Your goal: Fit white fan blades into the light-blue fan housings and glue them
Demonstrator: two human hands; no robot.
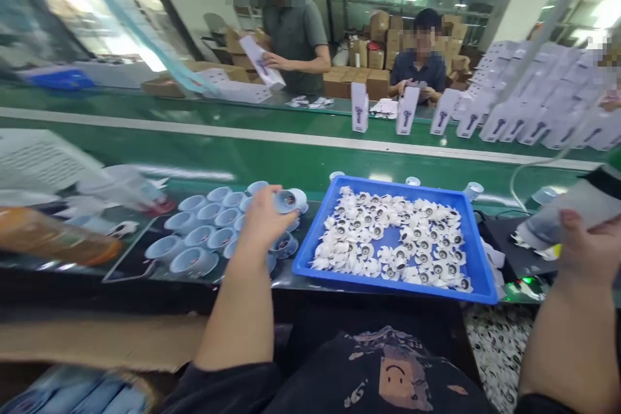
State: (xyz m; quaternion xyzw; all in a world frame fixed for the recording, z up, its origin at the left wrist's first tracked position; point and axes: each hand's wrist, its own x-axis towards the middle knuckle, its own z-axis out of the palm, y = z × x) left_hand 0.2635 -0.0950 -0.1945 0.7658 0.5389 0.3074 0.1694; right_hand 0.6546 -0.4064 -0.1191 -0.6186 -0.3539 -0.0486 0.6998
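- my left hand (262, 217) is raised over the bench, its fingers closed round a small pale-blue round plastic cup (286, 200), held on its side so that its dark open centre faces the camera.
- just below and left of it stands a cluster of matching pale-blue cups (201, 233), upright in loose rows on a dark mat (130, 262), close together and some touching.
- my right hand (579, 242) is at the far right edge, wrapped round a grey, smooth, blunt-ended handheld tool (577, 207); motion blur hides its tip.
- between the hands sits a shallow blue rectangular plastic tray (478, 272), holding a single layer of small white fan-like parts (398, 239), each with a dark, shiny round hub.
- as i judge it, the step in hand is working on one cup: the cup is lifted clear of its group, and the tool is well apart from it.
- the next move, i judge, calls for bringing cup and tool together, with the cup's opening turned squarely to the tool.
- the cups look hard, glossy and thin-walled; the white parts look light and easy to scatter.
- beyond the bench runs a glossy green conveyor belt (291, 155) carrying upright white cardboard boxes (359, 107); two other people (295, 26) work on its far side, one holding a white box.
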